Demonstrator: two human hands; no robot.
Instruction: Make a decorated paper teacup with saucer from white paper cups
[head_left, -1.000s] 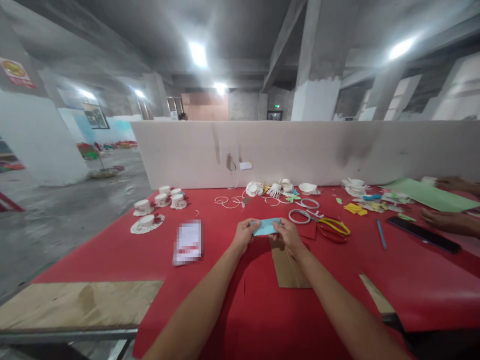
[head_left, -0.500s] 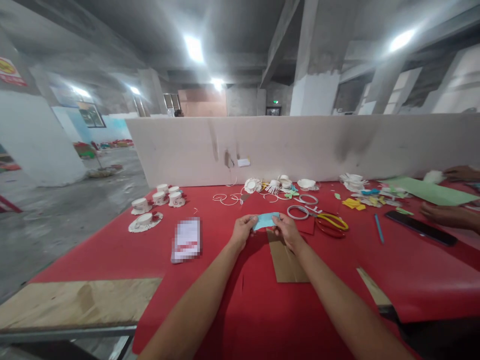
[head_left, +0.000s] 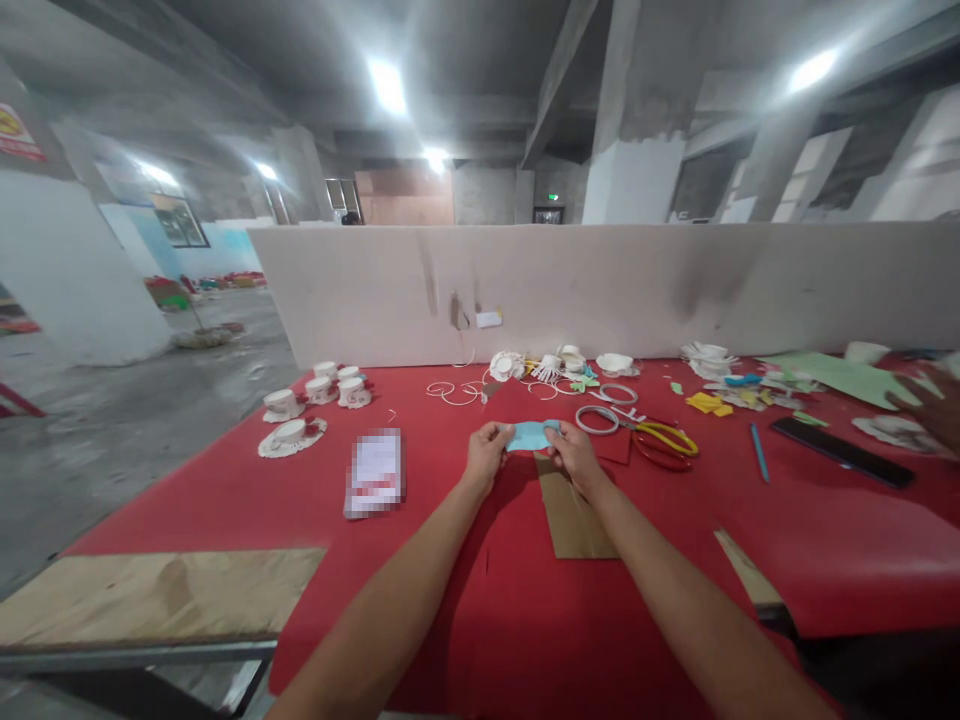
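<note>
A small light-blue piece of paper (head_left: 529,436) is stretched between both hands over the red-covered table. My left hand (head_left: 488,453) pinches its left end, and my right hand (head_left: 574,455) pinches the right end. Just below the right hand lies a brown cardboard piece (head_left: 576,515), partly under the forearm. Beyond the right hand are a roll of tape (head_left: 598,420) and yellow-handled scissors (head_left: 664,438). Behind the blue paper, a red sheet (head_left: 517,402) lies near several white paper rings (head_left: 457,392).
Several white paper cups (head_left: 282,404) stand at the left, one on a lacy saucer (head_left: 274,443). A blurred packet (head_left: 375,472) lies nearer. At right are a blue pen (head_left: 759,453), a dark phone (head_left: 841,450) and another person's hand (head_left: 930,402). A pale board (head_left: 600,290) walls the back.
My hands keep the blue paper in nearly the same place. The other person's hand at the right has shifted, and a white lacy piece now shows beside it. The view tilts slightly.
</note>
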